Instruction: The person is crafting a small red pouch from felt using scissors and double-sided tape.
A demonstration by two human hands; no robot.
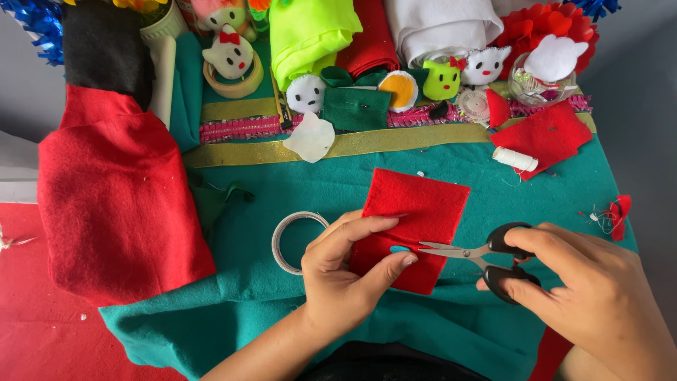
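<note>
On the green cloth (296,190) lies a red felt (412,226) rectangle, its near edge pinched between thumb and fingers of the left hand (345,271), while the right hand (592,296) has fingers clamped through the black scissors (486,257), blades slightly apart at a small teal piece (400,249).

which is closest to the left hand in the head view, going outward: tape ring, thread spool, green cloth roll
1. tape ring, just left of the left hand
2. thread spool, up and to the right
3. green cloth roll, far back at the top
</note>
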